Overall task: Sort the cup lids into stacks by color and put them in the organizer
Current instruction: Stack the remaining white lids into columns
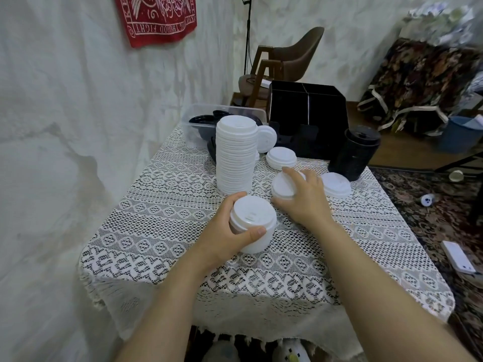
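Collecting by colour: left hand [224,232] grips a short white stack [251,218] mid-frame, right hand [305,202] grasps a loose white lid [282,185], which likely needs seating squarely atop that stack.

Table [146,259], white lace cloth [287,270] over it. Centre: tall white lid stack [236,155]. 6 o'clock of that: short white lid stack [252,218]. 3 o'clock: small white lid pile [281,188], single white lid [335,184], black lid stack [355,152]. 12 o'clock edge: clear bin [193,121], black organizer [308,118], low white lid pile [281,157] in front.
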